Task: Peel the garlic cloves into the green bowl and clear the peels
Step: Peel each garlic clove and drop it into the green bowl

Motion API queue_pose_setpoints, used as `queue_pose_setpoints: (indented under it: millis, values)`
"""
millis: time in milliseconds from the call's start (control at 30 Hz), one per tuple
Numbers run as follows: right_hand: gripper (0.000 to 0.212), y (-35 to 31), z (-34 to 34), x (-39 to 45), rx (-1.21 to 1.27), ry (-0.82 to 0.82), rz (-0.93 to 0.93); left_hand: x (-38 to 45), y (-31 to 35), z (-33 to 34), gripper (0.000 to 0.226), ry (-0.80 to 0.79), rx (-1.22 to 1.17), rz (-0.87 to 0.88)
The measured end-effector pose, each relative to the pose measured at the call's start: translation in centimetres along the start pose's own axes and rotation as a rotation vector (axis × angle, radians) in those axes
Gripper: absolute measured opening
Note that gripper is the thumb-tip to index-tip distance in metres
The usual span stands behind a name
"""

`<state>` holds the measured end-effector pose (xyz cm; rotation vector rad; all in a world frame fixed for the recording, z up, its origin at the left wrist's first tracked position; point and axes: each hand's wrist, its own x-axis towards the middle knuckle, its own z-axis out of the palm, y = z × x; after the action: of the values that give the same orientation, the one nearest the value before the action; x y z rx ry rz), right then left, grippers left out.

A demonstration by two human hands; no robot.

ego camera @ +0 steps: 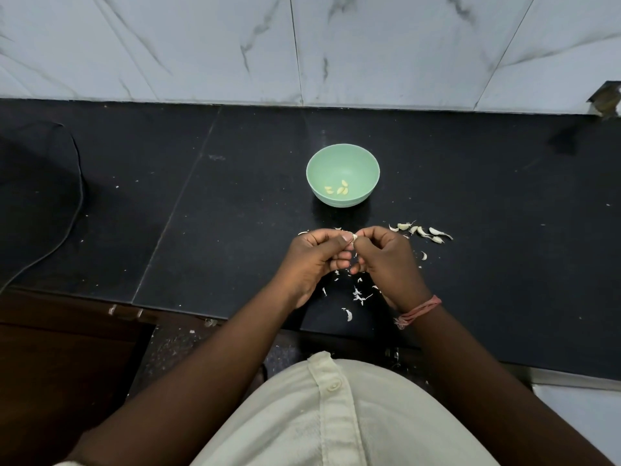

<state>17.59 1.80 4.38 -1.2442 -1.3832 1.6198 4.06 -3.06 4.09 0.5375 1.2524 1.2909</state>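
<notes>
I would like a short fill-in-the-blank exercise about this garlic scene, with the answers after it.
1. The peeled cloves lie inside the ____ bowl.
2. The left hand and right hand pinch one ____ between them.
3. The unpeeled cloves lie on the counter to the ____ of the hands.
4. A thread band sits on the ____ wrist.

Answers: green; clove; right; right
</notes>
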Motion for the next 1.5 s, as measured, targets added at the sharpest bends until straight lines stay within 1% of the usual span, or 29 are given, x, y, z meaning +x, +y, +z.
queue_pose_setpoints:
  millis: [100, 167, 233, 300, 367, 467, 533, 600, 667, 767, 867, 933, 1100, 1200, 1333, 1500]
  values:
    - [0.011, 0.3, 0.2, 0.0, 0.005, -0.003, 0.010, -0.1, -0.2, -0.1, 0.011, 0.042, -0.055, -0.007]
    - [0.010, 0.8, 0.1, 0.2, -0.016, 0.055, 0.018, -0.1, -0.3, -0.1, 0.012, 0.068, -0.103, -0.017]
    - [0.010, 1.3, -0.1, 0.4, -0.066, 0.108, 0.005, -0.1, -0.4, -0.1, 0.015, 0.084, -0.102, -0.013]
    - [0.015, 1.4, -0.3, 0.6, -0.110, 0.110, -0.023, 0.0, -0.7, -0.1, 0.014, 0.105, -0.075, -0.001]
    - [0.020, 1.4, -0.1, 0.6, -0.160, 0.109, -0.054, 0.1, -1.0, 0.0, 0.011, 0.139, -0.020, 0.022]
    - [0.007, 1.4, 0.3, 0.4, -0.198, 0.119, -0.095, 0.2, -1.4, -0.4, 0.013, 0.176, 0.131, 0.101]
    - [0.013, 1.6, 0.4, 0.5, -0.203, 0.137, -0.095, 0.1, -1.6, -0.8, 0.015, 0.174, 0.229, 0.161]
    - [0.013, 1.8, 0.4, 0.8, -0.187, 0.153, -0.078, 0.1, -1.6, -1.0, 0.016, 0.190, 0.314, 0.202]
    - [0.010, 2.0, 0.3, 0.9, -0.164, 0.131, -0.076, 0.0, -1.6, -1.0, 0.016, 0.222, 0.351, 0.214]
    - [0.020, 2.0, 0.4, 0.9, -0.173, 0.091, -0.105, -0.1, -1.3, -1.0, 0.015, 0.250, 0.388, 0.231]
    - [0.009, 2.3, 0.6, 1.0, -0.203, 0.074, -0.145, -0.2, -1.1, -1.0, 0.014, 0.255, 0.456, 0.273]
    - [0.008, 2.1, 0.7, 1.0, -0.197, 0.066, -0.151, -0.1, -1.1, -1.1, 0.014, 0.264, 0.514, 0.300]
    - [0.007, 1.7, 0.4, 1.2, -0.111, 0.013, -0.075, -0.1, -0.6, -1.0, 0.015, 0.280, 0.602, 0.326]
    - [0.009, 1.8, 0.3, 1.3, -0.042, -0.018, -0.035, -0.1, -0.1, -1.0, 0.017, 0.262, 0.554, 0.308]
    - [0.014, 1.7, 0.7, 1.2, 0.037, -0.012, -0.008, -0.2, -0.1, -0.5, 0.005, 0.281, 0.410, 0.247]
    - [0.021, 1.4, 1.7, 0.9, 0.069, 0.014, 0.065, 0.1, -1.0, 0.1, 0.016, 0.252, 0.302, 0.179]
